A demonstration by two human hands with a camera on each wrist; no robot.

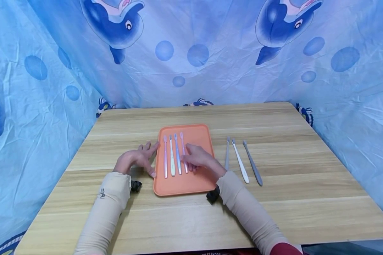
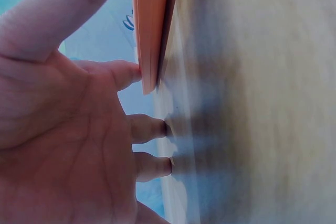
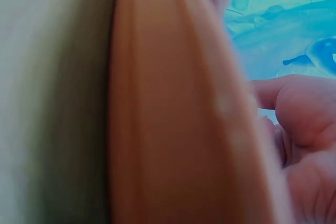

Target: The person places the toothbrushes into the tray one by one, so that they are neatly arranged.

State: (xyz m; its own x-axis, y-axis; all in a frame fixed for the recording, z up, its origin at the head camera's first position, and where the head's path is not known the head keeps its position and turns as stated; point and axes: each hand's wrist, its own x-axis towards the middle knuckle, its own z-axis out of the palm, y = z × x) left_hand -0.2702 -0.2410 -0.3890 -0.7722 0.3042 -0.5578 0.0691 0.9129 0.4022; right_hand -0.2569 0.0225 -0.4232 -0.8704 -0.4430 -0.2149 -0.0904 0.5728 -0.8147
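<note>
Four slim pastel toothbrushes [image 1: 172, 159] lie on an orange rectangular tray [image 1: 185, 186]
Left hand [image 1: 138, 158], fingers spread, touches the tray's left edge; right hand [image 1: 198, 157] is at the rightmost pink toothbrush [image 1: 183, 144], its grip unclear.

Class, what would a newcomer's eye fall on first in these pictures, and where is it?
Probably the orange tray on the table, with four toothbrushes lying side by side on it. The left hand touches its left edge; the right hand is above it. Behind, big blue dolphins cover the curtain.
</note>
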